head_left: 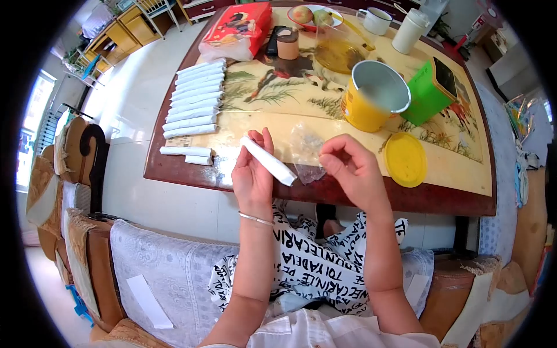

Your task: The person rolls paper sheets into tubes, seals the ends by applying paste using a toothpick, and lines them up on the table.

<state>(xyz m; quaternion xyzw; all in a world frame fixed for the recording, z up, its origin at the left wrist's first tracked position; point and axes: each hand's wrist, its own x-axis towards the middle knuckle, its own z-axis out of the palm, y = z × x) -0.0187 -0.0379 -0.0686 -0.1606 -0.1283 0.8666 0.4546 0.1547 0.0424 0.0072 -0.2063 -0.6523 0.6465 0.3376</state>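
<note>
A white paper roll [268, 160] lies slanted across my left hand [253, 171], which holds it between thumb and fingers. My right hand [352, 168] is pinched, its fingertips beside a clear plastic bag [307, 145] on the table; what they hold, if anything, is too small to make out. Several similar white rolls [194, 95] lie in a column at the table's left, with two shorter ones [185, 152] nearer the edge. A yellow tin [368, 98] stands open behind my right hand, and its yellow lid [405, 159] lies to the right.
On the table [278, 116] are a red package [237, 32], a brown-lidded jar [288, 45], a fruit plate [316, 16], a clear yellowish container [339, 52], a white mug [377, 21], a white bottle [411, 32] and a green box [428, 93]. A cushioned bench surrounds my lap.
</note>
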